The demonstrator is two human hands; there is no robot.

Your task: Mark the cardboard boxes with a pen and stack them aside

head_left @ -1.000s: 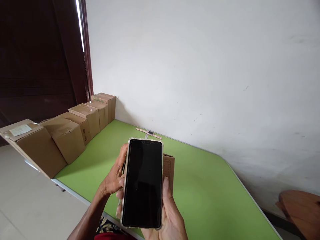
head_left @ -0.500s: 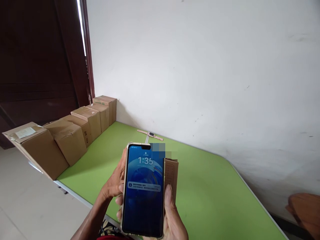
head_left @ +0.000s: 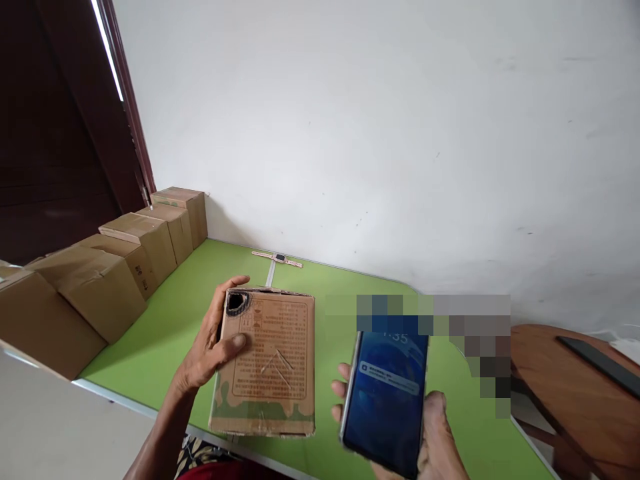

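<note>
A brown cardboard box (head_left: 270, 373) with printed text, a green patterned band and a dark-edged hole at its upper left corner stands over the near part of the green table. My left hand (head_left: 213, 350) is closed on its left side, thumb on the front face, other fingers behind. My right hand (head_left: 437, 433) holds a smartphone (head_left: 385, 407) to the right of the box, thumb along its right edge and fingertips showing at its left. The phone's lit screen faces me with a clock and one notification; blurred blocks hide its top.
Several cardboard boxes (head_left: 103, 280) line the left side of the green table (head_left: 175, 320). A pink-strapped watch (head_left: 280, 258) lies near the white wall (head_left: 350, 133). At right is a brown wooden table (head_left: 565, 387) with a dark flat object (head_left: 600, 363).
The phone has moved right in my right hand, away from in front of the box. My left hand now shows holding the box, its front uncovered. The view has turned right.
</note>
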